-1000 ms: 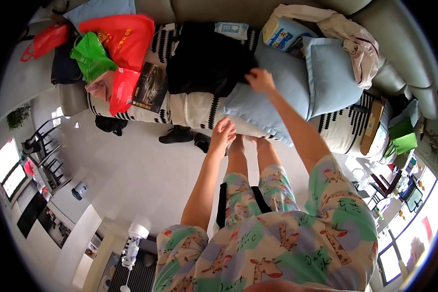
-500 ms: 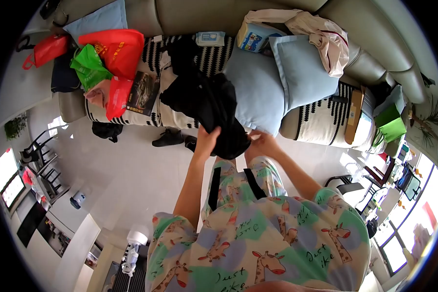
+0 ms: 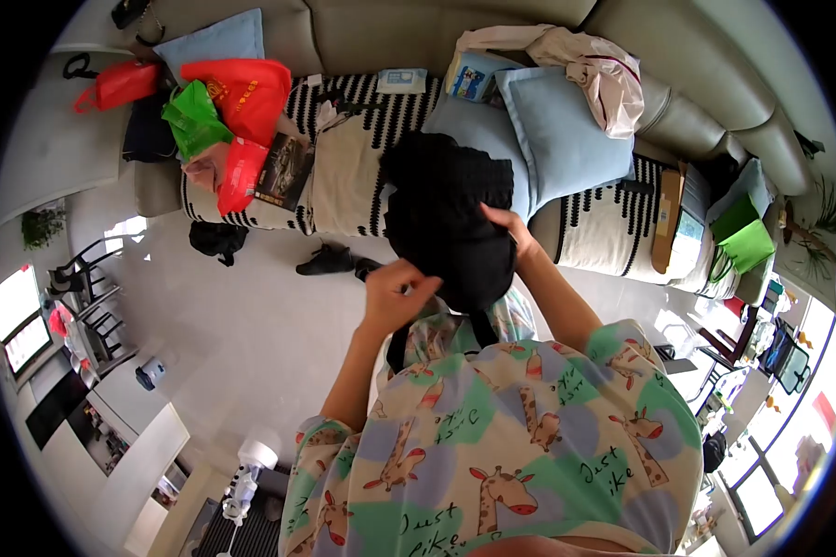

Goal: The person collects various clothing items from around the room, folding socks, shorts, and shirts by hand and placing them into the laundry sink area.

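Black cloth [image 3: 450, 223] hangs before the sofa [image 3: 418, 37], seemingly supported by the clasping right hand [image 3: 513, 230], the left hand [image 3: 395, 295] curled, its grip unclear.

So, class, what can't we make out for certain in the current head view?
All in the head view:
The person's feet: hidden behind the black cloth.
Most fingers of the right hand: behind that cloth.
The cloth's full shape: lost in its own dark folds.
Contents of the large red bag: hidden by its sides.
Lettering on the white-and-blue pack: too small.
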Demonstrator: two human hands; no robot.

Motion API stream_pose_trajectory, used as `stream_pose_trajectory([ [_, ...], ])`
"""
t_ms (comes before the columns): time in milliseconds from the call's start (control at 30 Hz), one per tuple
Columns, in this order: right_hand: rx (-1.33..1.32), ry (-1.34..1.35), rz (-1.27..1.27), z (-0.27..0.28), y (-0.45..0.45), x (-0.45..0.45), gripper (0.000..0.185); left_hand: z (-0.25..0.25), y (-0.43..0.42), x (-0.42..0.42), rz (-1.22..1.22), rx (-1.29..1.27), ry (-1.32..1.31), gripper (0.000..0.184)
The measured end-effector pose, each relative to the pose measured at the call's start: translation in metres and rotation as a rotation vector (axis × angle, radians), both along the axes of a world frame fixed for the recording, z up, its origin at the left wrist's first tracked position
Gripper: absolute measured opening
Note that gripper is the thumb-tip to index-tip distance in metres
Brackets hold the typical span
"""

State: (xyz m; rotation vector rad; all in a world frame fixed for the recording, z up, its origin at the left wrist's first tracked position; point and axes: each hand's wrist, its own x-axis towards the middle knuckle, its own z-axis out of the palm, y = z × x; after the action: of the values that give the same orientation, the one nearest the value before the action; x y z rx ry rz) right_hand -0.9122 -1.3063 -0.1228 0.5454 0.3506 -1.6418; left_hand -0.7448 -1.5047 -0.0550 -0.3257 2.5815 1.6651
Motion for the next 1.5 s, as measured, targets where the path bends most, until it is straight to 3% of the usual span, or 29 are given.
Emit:
stream_pose_trajectory([
  [67,0.052,0.097,0.058,0.026,0.027,0.005,0.048,0.005,-0.017,-0.001,0.258,0.113,0.03,0.038],
  [133,0.121,0.308,0.144,0.063,0.057,0.012,0.046,0.049,-0.011,-0.036,0.28,-0.184,0.194,0.043],
  [200,0.126,0.595,0.269,0.048,0.105,0.026,0.044,0.06,-0.011,-0.054,0.127,-0.273,0.268,0.049],
  [233,-0.071,0.7,0.09,0.098,0.101,0.034,0.046,0.044,-0.015,-0.057,-0.036,-0.216,0.259,0.053],
  [300,0.025,0.853,0.081,0.129,0.125,0.051,0.044,0.014,-0.017,-0.068,-0.375,-0.155,0.263,0.049],
  [400,0.475,0.978,-0.115,0.175,0.146,0.094,0.038,0.024,-0.008,-0.082,-0.496,0.12,-0.258,0.041],
  [433,0.809,0.949,-0.144,0.19,0.146,0.115,0.033,0.041,-0.002,-0.086,-0.469,0.178,-0.093,0.023],
  [500,1.088,0.837,-0.458,0.179,0.164,0.158,0.032,0.035,-0.012,-0.1,-0.604,0.199,-0.065,0.019],
  [533,1.15,0.777,-0.728,0.169,0.168,0.18,0.032,0.033,-0.016,-0.107,-0.669,0.208,-0.05,0.019],
  [600,1.43,0.796,-0.774,0.16,0.176,0.225,0.033,0.066,0.001,-0.115,-0.776,0.336,-0.113,0.021],
  [700,1.618,0.793,-1.094,0.172,0.153,0.277,0.037,0.102,0.059,-0.114,-1.024,0.455,-0.144,0.02],
  [800,1.624,0.52,-1.568,0.182,0.159,0.327,0.047,0.136,0.147,-0.079,-1.227,0.791,-0.196,0.038],
  [867,1.501,0.507,-1.76,0.197,0.151,0.356,0.052,0.172,0.203,-0.041,-1.411,0.771,-0.104,0.044],
  [933,1.297,0.581,-1.857,0.202,0.145,0.397,0.053,0.201,0.249,0.008,-1.461,0.796,-0.126,0.036],
  [1033,1.43,0.959,-1.276,0.204,0.147,0.451,0.106,0.232,0.312,0.075,-1.648,0.663,-0.043,0.031],
  [1100,1.647,0.953,-1.197,0.196,0.166,0.489,0.091,0.245,0.352,0.129,-1.777,0.597,0.036,0.031],
  [1233,2.03,0.819,-1.668,0.167,0.246,0.579,0.06,0.261,0.452,0.202,-2.112,0.766,0.22,0.028],
  [1267,2.066,0.821,-1.72,0.175,0.267,0.61,0.054,0.266,0.482,0.207,-2.148,0.824,0.197,0.03],
  [1300,1.832,0.828,-1.9,0.187,0.281,0.638,0.052,0.265,0.513,0.203,-2.021,0.986,0.177,0.035],
  [1333,1.582,0.85,-2.052,0.2,0.295,0.66,0.05,0.26,0.545,0.203,-1.872,1.135,0.151,0.04],
  [1367,1.573,0.908,-2.125,0.212,0.315,0.676,0.042,0.253,0.578,0.214,-1.909,1.132,0.029,0.044],
  [1400,1.778,0.895,-2.07,0.225,0.335,0.687,0.04,0.239,0.604,0.23,-1.935,1.122,-0.092,0.048],
  [1467,2.16,0.836,-1.901,0.252,0.377,0.708,0.036,0.201,0.623,0.291,-1.748,0.904,-0.87,0.072],
  [1500,2.339,0.805,-1.797,0.267,0.403,0.718,0.034,0.181,0.636,0.314,-1.657,0.83,-1.123,0.074],
])
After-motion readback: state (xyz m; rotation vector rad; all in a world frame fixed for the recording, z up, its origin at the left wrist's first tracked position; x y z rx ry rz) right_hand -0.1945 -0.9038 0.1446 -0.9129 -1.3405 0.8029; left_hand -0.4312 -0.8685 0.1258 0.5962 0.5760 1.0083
